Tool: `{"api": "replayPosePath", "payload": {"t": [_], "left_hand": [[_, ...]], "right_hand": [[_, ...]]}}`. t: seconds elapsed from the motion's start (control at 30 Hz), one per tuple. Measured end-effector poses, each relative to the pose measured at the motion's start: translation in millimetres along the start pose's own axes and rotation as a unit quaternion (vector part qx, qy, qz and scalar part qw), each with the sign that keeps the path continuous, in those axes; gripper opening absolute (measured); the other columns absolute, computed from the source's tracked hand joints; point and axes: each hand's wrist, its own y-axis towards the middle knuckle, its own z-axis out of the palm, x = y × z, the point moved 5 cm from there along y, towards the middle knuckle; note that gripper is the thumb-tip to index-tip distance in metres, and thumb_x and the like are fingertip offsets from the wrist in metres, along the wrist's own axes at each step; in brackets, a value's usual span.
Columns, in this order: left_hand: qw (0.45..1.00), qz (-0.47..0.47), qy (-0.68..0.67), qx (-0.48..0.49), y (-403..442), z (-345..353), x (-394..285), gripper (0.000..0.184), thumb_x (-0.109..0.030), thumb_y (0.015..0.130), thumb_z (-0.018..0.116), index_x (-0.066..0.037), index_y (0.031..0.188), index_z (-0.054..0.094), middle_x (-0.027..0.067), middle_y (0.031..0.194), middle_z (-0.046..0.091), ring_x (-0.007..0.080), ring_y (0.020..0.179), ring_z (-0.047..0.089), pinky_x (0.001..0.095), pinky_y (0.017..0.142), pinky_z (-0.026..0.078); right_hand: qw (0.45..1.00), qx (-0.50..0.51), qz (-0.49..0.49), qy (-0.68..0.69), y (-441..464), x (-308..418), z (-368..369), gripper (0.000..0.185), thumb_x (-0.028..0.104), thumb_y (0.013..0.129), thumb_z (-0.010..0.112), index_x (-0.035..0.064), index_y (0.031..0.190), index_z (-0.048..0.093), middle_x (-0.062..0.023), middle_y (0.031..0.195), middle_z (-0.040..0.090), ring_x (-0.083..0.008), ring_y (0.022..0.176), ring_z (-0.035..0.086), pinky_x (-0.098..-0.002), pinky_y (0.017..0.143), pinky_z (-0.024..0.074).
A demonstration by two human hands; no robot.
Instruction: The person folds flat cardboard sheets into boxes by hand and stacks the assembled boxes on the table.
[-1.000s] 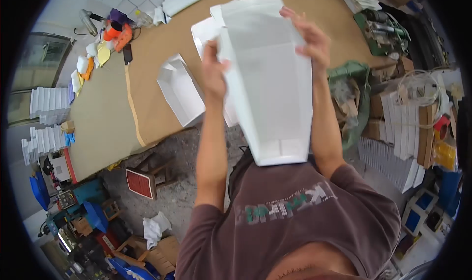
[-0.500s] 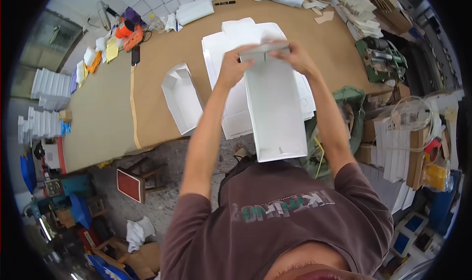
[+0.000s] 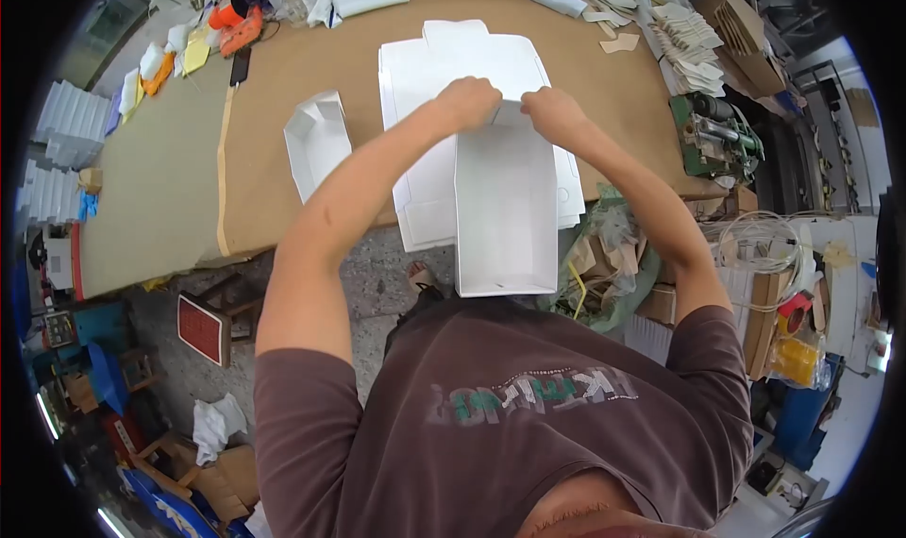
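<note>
A long white cardboard box lies open side up, its near end close to my shirt. My left hand has its fingers curled at the far left corner of this box. At the far right corner, my right hand pinches the end panel. Both sets of fingertips are partly hidden. Beneath the box is a stack of flat white cardboard blanks. A second white open box rests on the table to the left, apart from my hands.
The brown-covered table carries a green metal tool at right and stacked cloth pieces behind it. A black phone lies at left. Below are a red-topped stool and a green bag of scraps.
My hands have shifted from folding around the blurred far panel to gripping its two corners, elbows wider. The far end panel now stands up, and the whole view has shifted slightly.
</note>
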Motion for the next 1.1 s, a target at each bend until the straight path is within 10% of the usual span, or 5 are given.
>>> {"api": "replayPosePath", "payload": {"t": [0.4, 0.57, 0.77, 0.97, 1.1], "left_hand": [[0.928, -0.077, 0.049, -0.361, -47, -13, -55, 0.069, -0.058, 0.091, 0.058, -0.002, 0.132, 0.058, 0.0247, 0.129, 0.061, 0.0384, 0.124, 0.056, 0.0643, 0.113, 0.022], [0.983, 0.052, -0.175, 0.022, -228, 31, -161, 0.065, -0.022, 0.088, 0.060, 0.012, 0.141, 0.040, 0.0241, 0.083, 0.067, 0.0389, 0.080, 0.070, 0.0489, 0.073, 0.054], [0.966, -0.258, -0.017, -0.002, -385, -10, 15, 0.032, -0.003, 0.084, 0.058, -0.001, 0.115, 0.064, 0.0182, 0.073, 0.067, 0.0371, 0.076, 0.069, 0.0481, 0.068, 0.054], [0.914, -0.391, -0.087, 0.067, -462, 158, 242, 0.045, -0.011, 0.086, 0.063, -0.012, 0.131, 0.060, 0.0256, 0.102, 0.068, 0.0430, 0.101, 0.065, 0.0507, 0.092, 0.050], [0.929, -0.323, -0.089, -0.159, -430, 172, 225, 0.062, -0.021, 0.091, 0.066, -0.011, 0.148, 0.043, 0.0278, 0.146, 0.044, 0.0448, 0.134, 0.044, 0.0552, 0.111, 0.036]], "right_hand": [[0.996, -0.060, -0.004, 0.058, 14, -22, 7, 0.026, 0.020, 0.091, 0.064, -0.0047, 0.084, 0.067, -0.0277, 0.084, 0.067, -0.0444, 0.081, 0.066, -0.0512, 0.074, 0.0515], [0.983, 0.036, 0.086, 0.156, 15, 22, -44, 0.031, 0.027, 0.093, 0.067, -0.0026, 0.083, 0.070, -0.0207, 0.078, 0.070, -0.0295, 0.071, 0.069, -0.0395, 0.068, 0.0526], [0.799, -0.280, -0.011, 0.533, 52, 162, -53, 0.045, 0.038, 0.094, 0.065, 0.0033, 0.123, 0.066, -0.0093, 0.075, 0.072, -0.0137, 0.070, 0.071, -0.0273, 0.064, 0.0509], [0.873, -0.117, 0.194, 0.433, 85, 301, 159, 0.085, 0.031, 0.086, 0.071, -0.0107, 0.147, 0.028, -0.0332, 0.145, 0.044, -0.0441, 0.136, 0.043, -0.0472, 0.114, 0.0338], [0.806, 0.065, 0.316, 0.496, 86, 304, 221, 0.041, 0.020, 0.093, 0.059, -0.0056, 0.125, 0.057, -0.0312, 0.113, 0.065, -0.0460, 0.108, 0.063, -0.0503, 0.094, 0.0510]]}}
